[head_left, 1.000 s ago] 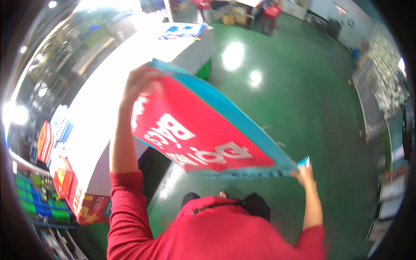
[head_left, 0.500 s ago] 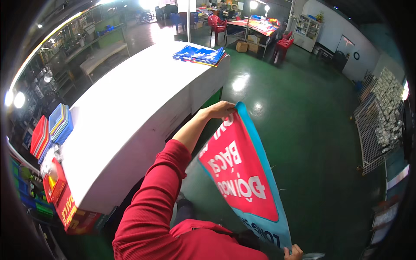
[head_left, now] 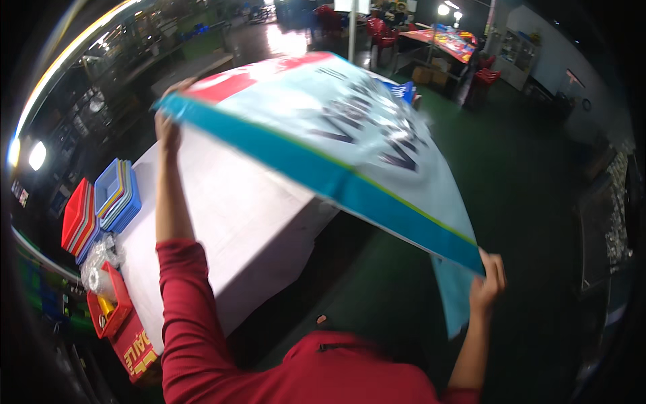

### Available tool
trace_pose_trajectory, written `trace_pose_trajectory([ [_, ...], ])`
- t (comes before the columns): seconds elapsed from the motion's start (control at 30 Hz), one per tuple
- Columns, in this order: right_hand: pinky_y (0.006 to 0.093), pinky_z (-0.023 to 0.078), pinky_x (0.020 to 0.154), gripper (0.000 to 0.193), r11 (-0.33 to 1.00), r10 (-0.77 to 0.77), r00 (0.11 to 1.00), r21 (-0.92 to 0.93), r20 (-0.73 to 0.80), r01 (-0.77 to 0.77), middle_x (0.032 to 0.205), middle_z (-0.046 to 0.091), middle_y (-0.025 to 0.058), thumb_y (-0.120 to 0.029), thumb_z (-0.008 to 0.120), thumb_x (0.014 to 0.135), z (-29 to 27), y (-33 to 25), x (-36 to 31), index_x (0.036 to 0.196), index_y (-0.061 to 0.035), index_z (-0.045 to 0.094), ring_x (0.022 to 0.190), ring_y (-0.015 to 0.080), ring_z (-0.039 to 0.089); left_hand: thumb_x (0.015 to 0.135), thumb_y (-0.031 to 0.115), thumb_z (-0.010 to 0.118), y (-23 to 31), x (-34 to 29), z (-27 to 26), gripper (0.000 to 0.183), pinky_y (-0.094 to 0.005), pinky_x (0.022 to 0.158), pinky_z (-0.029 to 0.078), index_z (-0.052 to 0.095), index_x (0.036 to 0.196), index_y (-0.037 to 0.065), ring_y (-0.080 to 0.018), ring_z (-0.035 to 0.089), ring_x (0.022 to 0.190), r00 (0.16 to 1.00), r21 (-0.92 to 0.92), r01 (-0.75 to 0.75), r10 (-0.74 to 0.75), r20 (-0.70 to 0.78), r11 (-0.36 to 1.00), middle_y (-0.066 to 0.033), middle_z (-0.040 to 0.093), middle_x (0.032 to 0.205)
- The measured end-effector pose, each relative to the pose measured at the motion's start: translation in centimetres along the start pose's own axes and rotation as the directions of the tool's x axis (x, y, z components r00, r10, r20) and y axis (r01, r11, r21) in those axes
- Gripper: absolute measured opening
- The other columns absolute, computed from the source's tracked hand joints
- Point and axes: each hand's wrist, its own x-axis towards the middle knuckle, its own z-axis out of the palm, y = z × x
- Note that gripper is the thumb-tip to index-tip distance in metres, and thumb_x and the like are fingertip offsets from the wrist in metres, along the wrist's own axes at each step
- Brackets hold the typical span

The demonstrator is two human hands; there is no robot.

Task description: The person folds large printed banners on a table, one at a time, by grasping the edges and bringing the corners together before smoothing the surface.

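Holding the printed sheet (head_left: 336, 145) by its teal edge, you are spreading it in the air between both hands. Your left hand (head_left: 169, 126) is gripping the left end of that edge above the desk (head_left: 225, 178), fingers curled around the material. Your right hand (head_left: 490, 283) is clasping the right end, beyond the desk's right edge and over the floor. Neither hand is showing a gap around the material. The sheet is arching across the desk's far part and right edge, and a teal flap (head_left: 451, 296) is hanging beside the right hand.

For clean handling, you should be pulling both ends evenly apart, so that the edge is running straight, and gripping lightly enough that no creases are forming.

Along the desk's left edge, a red tray stack (head_left: 79, 215) and a blue tray stack (head_left: 118, 195) are standing side by side; a red basket (head_left: 121, 311) is sitting nearer the near corner. These could be catching a low-hanging sheet. Towards the far right corner, a blue folded pile (head_left: 404, 91) is showing partly behind the sheet. Red chairs (head_left: 382, 32) are standing well beyond.
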Motion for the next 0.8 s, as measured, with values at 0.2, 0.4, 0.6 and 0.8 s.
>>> trace_pose_trajectory([
  [0.2, 0.0343, 0.043, 0.064, 0.030, 0.873, -0.453, 0.891, 0.198, -0.003, 0.445, 0.075, 0.054, 0.0060, 0.003, 0.054, 0.063, 22.5, -8.6, 12.1, 0.089, -0.0081, 0.063, 0.073, 0.0242, 0.054, 0.088, 0.022, 0.044, -3.5, -22.8, -23.2, 0.018, -0.0324, 0.083, 0.045, 0.048, 0.095, 0.006, -0.0208, 0.053, 0.095, 0.726, -0.125, 0.337, -0.342, -0.597, 0.933, -0.0143, 0.047, 0.121],
  [0.4, 0.0325, 0.041, 0.061, 0.022, 0.782, -0.575, 0.806, 0.385, 0.142, 0.490, 0.072, 0.050, 0.0017, -0.002, 0.051, 0.067, 47.4, -10.6, 13.4, 0.081, -0.0158, 0.062, 0.074, 0.0201, 0.053, 0.086, 0.014, 0.041, -2.0, -34.2, -19.3, 0.008, -0.0272, 0.067, 0.050, 0.043, 0.079, 0.011, -0.0131, 0.055, 0.074, 0.502, -0.291, 0.454, -0.512, -0.697, 0.842, -0.0100, 0.044, 0.125],
  [0.6, 0.0379, 0.043, 0.072, 0.018, 0.791, -0.612, 0.465, 0.490, 0.640, 0.365, 0.089, 0.054, 0.0042, -0.011, 0.052, 0.073, 67.4, -7.2, 11.3, 0.087, -0.0176, 0.063, 0.091, 0.0234, 0.053, 0.083, 0.006, 0.042, -5.3, -43.3, -14.7, 0.014, -0.0315, 0.084, 0.043, 0.049, 0.095, 0.007, -0.0187, 0.054, 0.093, 0.270, 0.026, 0.888, -0.475, -0.838, 0.459, -0.0123, 0.049, 0.119],
  [0.8, 0.0408, 0.042, 0.082, 0.023, 0.808, -0.578, 0.214, 0.588, 0.788, 0.017, 0.105, 0.054, 0.0108, -0.025, 0.061, 0.076, 79.1, 1.6, 20.6, 0.097, -0.0156, 0.062, 0.101, 0.0288, 0.051, 0.083, 0.001, 0.043, -9.0, -32.1, 1.0, 0.031, -0.0320, 0.087, 0.042, 0.047, 0.114, 0.002, -0.0228, 0.053, 0.102, 0.205, 0.215, 0.972, -0.100, -0.974, -0.099, -0.0134, 0.053, 0.111],
])
